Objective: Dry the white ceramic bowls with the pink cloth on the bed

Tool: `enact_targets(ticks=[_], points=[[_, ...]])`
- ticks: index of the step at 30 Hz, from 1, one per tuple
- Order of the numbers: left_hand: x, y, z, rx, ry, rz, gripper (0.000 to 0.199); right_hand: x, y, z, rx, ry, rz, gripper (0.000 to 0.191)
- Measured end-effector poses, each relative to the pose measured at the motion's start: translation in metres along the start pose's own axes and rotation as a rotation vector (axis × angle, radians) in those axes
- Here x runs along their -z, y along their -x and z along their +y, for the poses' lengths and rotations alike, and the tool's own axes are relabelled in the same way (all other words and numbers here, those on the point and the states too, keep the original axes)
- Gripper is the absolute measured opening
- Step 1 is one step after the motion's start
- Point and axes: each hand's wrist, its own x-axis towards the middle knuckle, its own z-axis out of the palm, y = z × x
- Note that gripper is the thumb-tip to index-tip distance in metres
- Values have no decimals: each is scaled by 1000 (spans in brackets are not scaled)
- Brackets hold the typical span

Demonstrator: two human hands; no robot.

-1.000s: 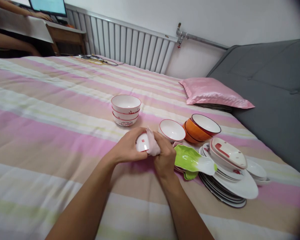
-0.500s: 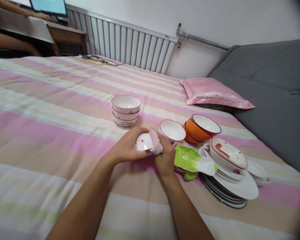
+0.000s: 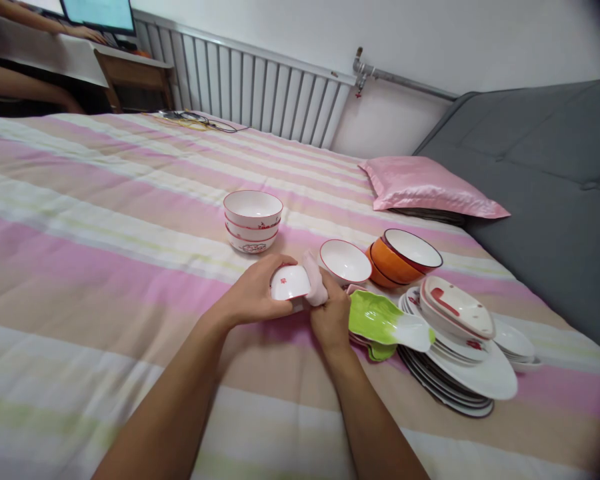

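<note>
A white bowl [image 3: 288, 283] with a small red mark is gripped at its left side by my left hand [image 3: 255, 293]. Fingers of my right hand [image 3: 333, 313] are wrapped round a pale pink cloth [image 3: 315, 283], which lies against the bowl's right side. Beyond my left hand stands a stack of three white bowls [image 3: 253, 221] with red rims. One more white bowl [image 3: 346, 260] rests just past my right hand. Close to the right of that hand lies a green leaf-shaped dish [image 3: 380, 317] on other dishes.
Orange bowls [image 3: 397, 257] and a pile of plates [image 3: 485, 370] topped by a patterned dish [image 3: 457, 307] stand at the right. Farther back are a pink pillow [image 3: 430, 183], cables [image 3: 197, 121] and a radiator [image 3: 250, 80]. A person's arm [image 3: 40, 20] reaches over a desk, upper left.
The pink cloth has shifted slightly to the right along the held bowl, with my right hand on it. My left hand has barely moved.
</note>
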Motion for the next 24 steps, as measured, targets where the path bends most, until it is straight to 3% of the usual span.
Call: enact_targets(ticks=[13,24], points=[[1,0,-4,17,-3,-3,49,0,0,5,-84,83,-20,51],[-1,0,-6,-64,17,51,51,-4,6,6,49,195,92,54]])
